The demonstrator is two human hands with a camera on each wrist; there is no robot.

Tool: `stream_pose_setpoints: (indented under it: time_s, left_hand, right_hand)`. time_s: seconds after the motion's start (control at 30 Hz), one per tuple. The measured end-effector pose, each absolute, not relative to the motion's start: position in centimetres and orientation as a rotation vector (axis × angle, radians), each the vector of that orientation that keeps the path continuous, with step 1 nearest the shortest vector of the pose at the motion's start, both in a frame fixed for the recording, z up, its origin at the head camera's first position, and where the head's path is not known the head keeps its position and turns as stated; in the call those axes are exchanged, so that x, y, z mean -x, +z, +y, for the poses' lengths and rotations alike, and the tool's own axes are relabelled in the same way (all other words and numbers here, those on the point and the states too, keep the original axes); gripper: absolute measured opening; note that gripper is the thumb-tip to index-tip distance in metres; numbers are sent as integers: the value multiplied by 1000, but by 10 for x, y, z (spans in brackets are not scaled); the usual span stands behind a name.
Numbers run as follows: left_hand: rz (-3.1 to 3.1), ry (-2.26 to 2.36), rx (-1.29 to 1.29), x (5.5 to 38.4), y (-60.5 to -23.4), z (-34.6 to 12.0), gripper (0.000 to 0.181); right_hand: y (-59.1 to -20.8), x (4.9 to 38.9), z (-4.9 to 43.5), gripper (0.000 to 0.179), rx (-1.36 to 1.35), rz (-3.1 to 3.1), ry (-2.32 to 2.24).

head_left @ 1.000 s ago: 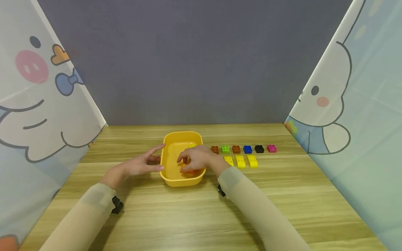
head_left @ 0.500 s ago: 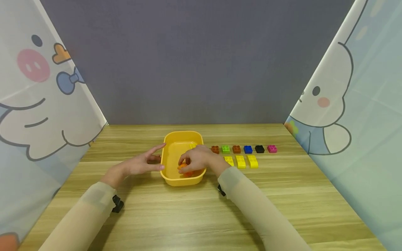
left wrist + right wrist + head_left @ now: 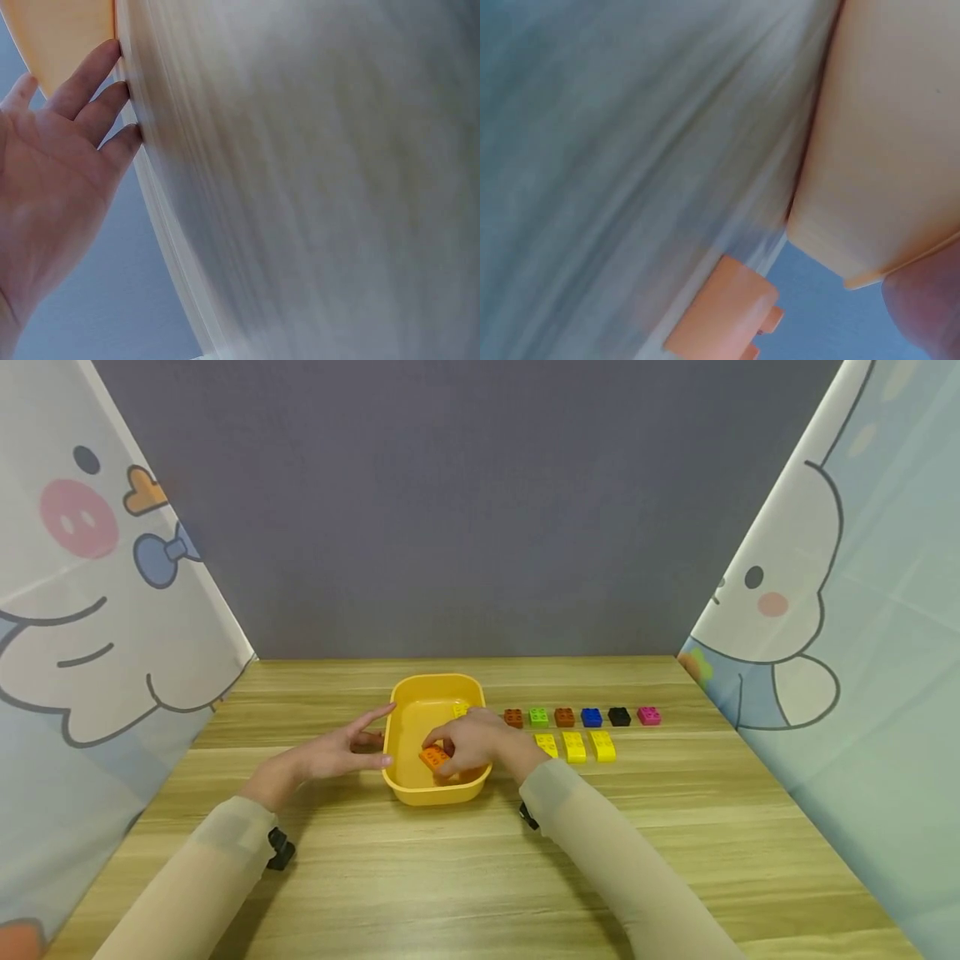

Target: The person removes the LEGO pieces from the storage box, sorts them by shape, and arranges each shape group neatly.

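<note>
A yellow-orange plastic bin [image 3: 420, 796] stands on the table, left of its middle. My right hand [image 3: 476, 739] reaches inside and pinches an orange toy brick [image 3: 432, 757], its studs facing up and left. Against the bin's left side rests my left hand [image 3: 330, 756], thumb and fingers spread. The left wrist view shows those fingertips [image 3: 112, 49] at the bin's wall [image 3: 71, 30]. A yellow brick [image 3: 461, 708] lies at the back of the bin, partly behind my right hand. The right wrist view catches only a bit of that hand [image 3: 930, 300] over the bin's rim.
Right of the bin runs a row of small bricks: two reddish brown, a green [image 3: 538, 717], a blue [image 3: 592, 717], a black [image 3: 619, 717] and a pink [image 3: 649, 716]. Longer yellow bricks [image 3: 574, 747] lie before it. A grey panel [image 3: 465, 510] rises behind the table.
Inside the bin, the orange brick has turned in my right fingers, and its studded top now shows. My left hand has stayed at the bin's side.
</note>
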State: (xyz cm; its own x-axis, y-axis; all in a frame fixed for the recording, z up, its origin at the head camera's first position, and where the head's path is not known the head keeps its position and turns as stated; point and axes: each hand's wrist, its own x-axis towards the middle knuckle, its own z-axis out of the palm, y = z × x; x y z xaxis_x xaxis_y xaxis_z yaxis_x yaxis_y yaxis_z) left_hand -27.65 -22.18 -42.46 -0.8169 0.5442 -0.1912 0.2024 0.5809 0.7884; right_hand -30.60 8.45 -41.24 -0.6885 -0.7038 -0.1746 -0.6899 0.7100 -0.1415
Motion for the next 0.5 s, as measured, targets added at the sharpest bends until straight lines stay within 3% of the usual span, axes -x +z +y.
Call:
stream_pose_setpoints:
  time_s: [0.23,0.5]
  left_hand:
    - [2391,1125,-593,276,-426,-221,102]
    - [2407,1108,-594,276,-423,-221,102]
  right_hand:
    - [-413,305,85,60,1107,2706,-118]
    - [-412,308,90,58,1144,2665,-503]
